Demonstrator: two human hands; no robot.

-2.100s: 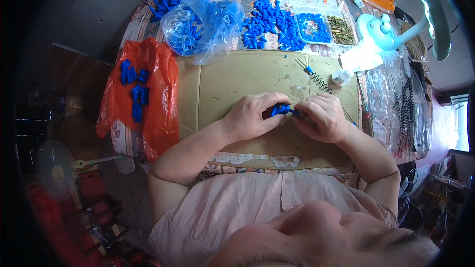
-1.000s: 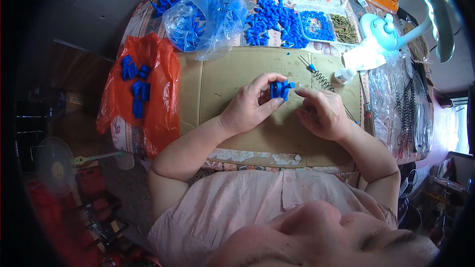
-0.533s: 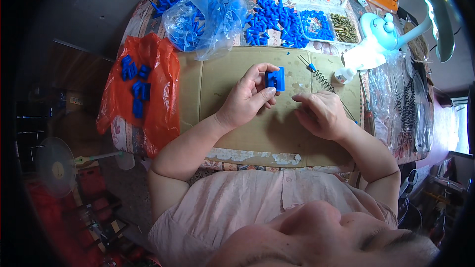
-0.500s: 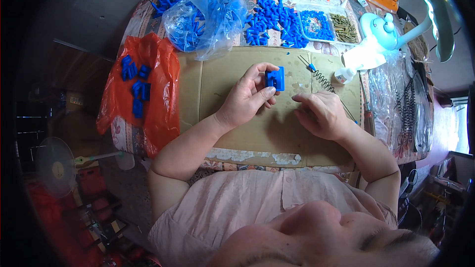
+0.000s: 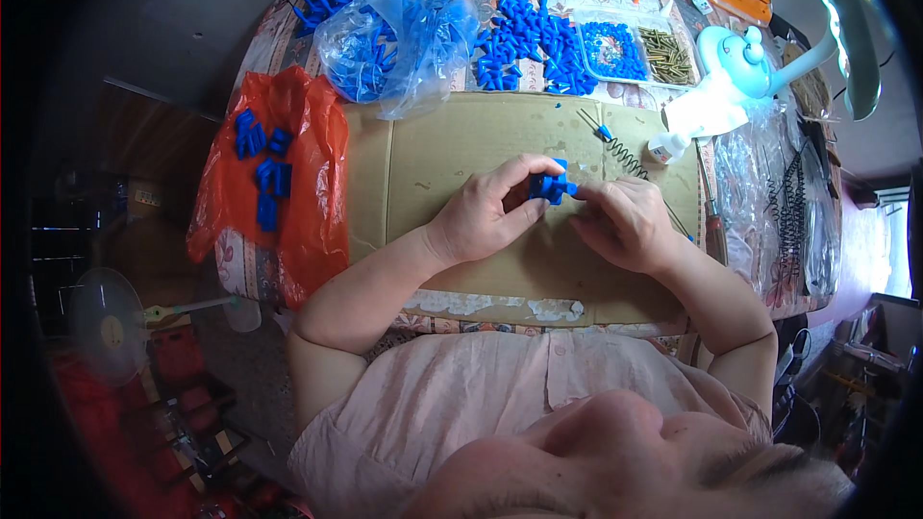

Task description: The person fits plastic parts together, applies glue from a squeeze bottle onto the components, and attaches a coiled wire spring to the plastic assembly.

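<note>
Over the cardboard sheet (image 5: 461, 149), my left hand (image 5: 486, 214) is closed round a blue plastic block (image 5: 550, 183), thumb on its near side and index finger along its far side. A small blue plastic piece (image 5: 571, 189) sticks out at the block's right side. The fingertips of my right hand (image 5: 623, 223) are pressed together at that piece; its exact shape is partly hidden by the fingers. Just beyond my right hand lies a dark coil spring (image 5: 627, 156) with a blue cone tip and straight rods, partly covered by the hand.
Blue blocks (image 5: 274, 176) lie on a red plastic bag (image 5: 322, 149) at left. Farther back are a clear bag of blue parts (image 5: 385, 53), a pile of blue cones (image 5: 524, 38) and a tray (image 5: 615, 80). A lit lamp (image 5: 740, 62), white bottle (image 5: 668, 146) and screwdriver (image 5: 714, 216) stand or lie at right.
My left hand has brought the blue block right and nearer to me, turning it, to meet my right hand. A small blue piece now shows between block and right fingertips. My right hand has hardly moved.
</note>
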